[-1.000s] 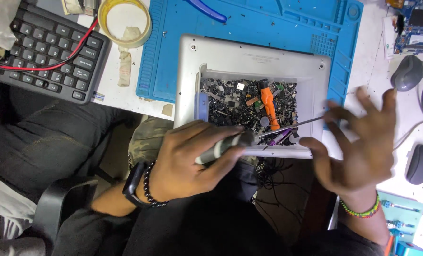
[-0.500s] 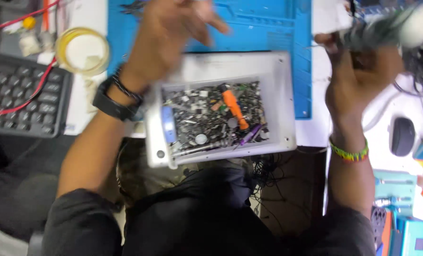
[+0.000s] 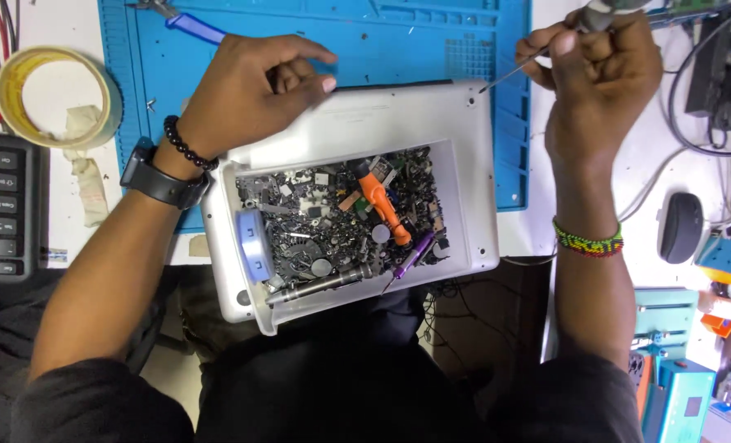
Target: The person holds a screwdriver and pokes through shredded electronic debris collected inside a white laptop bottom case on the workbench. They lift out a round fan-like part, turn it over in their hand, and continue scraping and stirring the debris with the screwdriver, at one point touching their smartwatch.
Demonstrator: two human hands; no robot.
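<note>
The right hand (image 3: 599,70) has lifted to the far right, now pinching a screwdriver (image 3: 546,49) — the left hand (image 3: 250,86), loosely curled and empty, has moved onto the white parts tray (image 3: 382,123).

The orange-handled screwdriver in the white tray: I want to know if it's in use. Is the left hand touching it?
Apart. The head view shows the left hand above the white tray's upper edge, while the orange-handled screwdriver lies untouched among the parts.

Head view (steeply downward), close overhead
</note>
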